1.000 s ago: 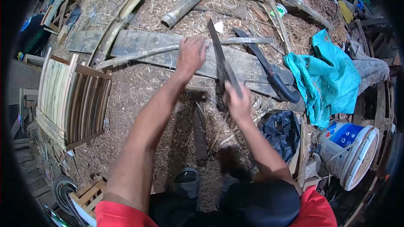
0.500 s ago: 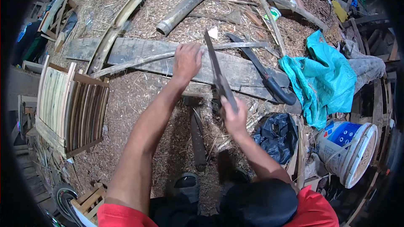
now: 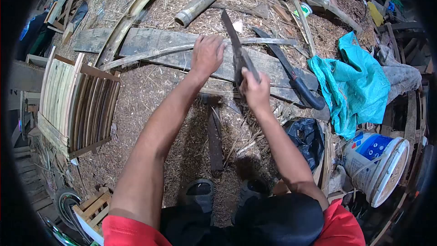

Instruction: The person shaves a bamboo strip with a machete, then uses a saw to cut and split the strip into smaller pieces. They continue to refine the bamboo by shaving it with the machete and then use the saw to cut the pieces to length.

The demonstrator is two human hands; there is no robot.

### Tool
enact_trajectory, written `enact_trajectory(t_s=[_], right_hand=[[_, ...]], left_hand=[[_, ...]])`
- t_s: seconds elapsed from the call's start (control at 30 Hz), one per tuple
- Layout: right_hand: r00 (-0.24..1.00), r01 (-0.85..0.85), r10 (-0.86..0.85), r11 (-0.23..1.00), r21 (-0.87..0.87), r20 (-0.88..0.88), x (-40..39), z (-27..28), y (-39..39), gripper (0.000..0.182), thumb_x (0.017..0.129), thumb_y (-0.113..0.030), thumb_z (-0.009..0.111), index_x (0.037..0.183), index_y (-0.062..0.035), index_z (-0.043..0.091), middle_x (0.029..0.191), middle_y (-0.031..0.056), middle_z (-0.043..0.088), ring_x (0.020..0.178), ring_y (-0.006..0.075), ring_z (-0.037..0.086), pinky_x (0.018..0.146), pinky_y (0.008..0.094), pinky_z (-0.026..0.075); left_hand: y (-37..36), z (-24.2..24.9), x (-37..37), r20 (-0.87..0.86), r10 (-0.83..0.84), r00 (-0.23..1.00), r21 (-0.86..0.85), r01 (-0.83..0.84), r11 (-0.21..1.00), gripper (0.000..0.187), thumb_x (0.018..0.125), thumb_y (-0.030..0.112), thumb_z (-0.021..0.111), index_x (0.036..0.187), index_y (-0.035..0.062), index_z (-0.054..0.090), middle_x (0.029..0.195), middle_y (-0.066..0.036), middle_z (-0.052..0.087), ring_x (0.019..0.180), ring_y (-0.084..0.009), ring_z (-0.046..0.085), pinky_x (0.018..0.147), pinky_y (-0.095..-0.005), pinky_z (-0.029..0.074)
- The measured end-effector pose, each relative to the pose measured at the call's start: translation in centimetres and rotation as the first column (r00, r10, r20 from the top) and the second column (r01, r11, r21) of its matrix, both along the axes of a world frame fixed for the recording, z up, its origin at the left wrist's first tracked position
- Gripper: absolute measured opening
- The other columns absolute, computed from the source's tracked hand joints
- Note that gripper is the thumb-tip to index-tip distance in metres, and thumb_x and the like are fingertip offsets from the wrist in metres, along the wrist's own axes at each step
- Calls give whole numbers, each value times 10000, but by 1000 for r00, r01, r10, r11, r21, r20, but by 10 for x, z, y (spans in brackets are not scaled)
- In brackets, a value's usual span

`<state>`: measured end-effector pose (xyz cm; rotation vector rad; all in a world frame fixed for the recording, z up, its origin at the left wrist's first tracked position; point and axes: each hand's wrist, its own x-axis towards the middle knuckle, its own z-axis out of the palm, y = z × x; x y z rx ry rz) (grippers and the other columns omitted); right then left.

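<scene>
My left hand (image 3: 208, 54) is closed over a long thin wooden strip (image 3: 168, 51) that lies across a wide grey plank (image 3: 157, 41). In my right hand (image 3: 256, 86) is the handle end of a long dark blade (image 3: 233, 36), whose tip points up and away from me. The blade crosses the strip just right of my left hand. Whether it touches the strip is not clear. Right of it, a second blade with a black curved handle (image 3: 306, 93) rests on the plank.
At the left stands a slatted wooden stack (image 3: 93, 109). A teal sack (image 3: 359, 86), a black plastic bag (image 3: 306, 143) and a white-blue bucket (image 3: 368, 159) are at the right. A round pole (image 3: 209, 1) lies beyond the plank, and a dark wooden piece (image 3: 215, 141) lies before my feet.
My right hand has moved up and slightly right with the blade, closer to the strip. My left hand stays on the strip. The whole view has shifted slightly.
</scene>
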<state>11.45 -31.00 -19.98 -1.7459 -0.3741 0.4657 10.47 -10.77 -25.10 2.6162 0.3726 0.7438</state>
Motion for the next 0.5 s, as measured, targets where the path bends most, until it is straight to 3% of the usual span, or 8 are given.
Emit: enact_trajectory(t_s=[0.1,0.17,0.37,0.43,0.5], right_hand=[[998,50,-51,999,14,45,-37,-9,-30,355,934,-263,579,709,11,565,560,37,490,543,145,459,530,348,368],[984,55,-45,997,51,-172,-40,11,-38,353,929,-268,587,703,3,570,562,27,487,542,138,451,524,350,354],[1000,-6,5,1000,15,16,11,-13,9,357,939,-283,584,727,4,580,547,23,479,519,143,441,521,358,358],[993,-5,9,999,34,-114,-23,1,-27,271,939,-230,609,810,6,638,551,3,496,501,102,488,470,320,355],[978,65,-40,991,117,-203,-41,17,-41,228,938,-196,613,801,-18,648,555,-22,498,491,66,476,442,276,327]], left_hand=[[3,0,1,41,-2,999,46,0,999,258,925,203,584,1102,27,649,1120,-144,668,1096,-293,602,1043,-464,359],[4,0,2,57,9,998,66,-13,998,256,928,208,588,1096,26,657,1106,-147,674,1076,-303,611,1031,-467,371],[3,-1,3,34,4,999,27,-5,1000,249,913,179,579,1102,33,649,1124,-143,663,1112,-284,593,1044,-465,356],[3,1,3,40,0,999,35,-2,999,251,908,176,591,1107,36,648,1136,-139,663,1121,-283,591,1052,-465,351],[3,1,1,34,-13,999,31,12,999,253,908,179,593,1111,38,649,1141,-137,662,1126,-281,590,1060,-466,346]])
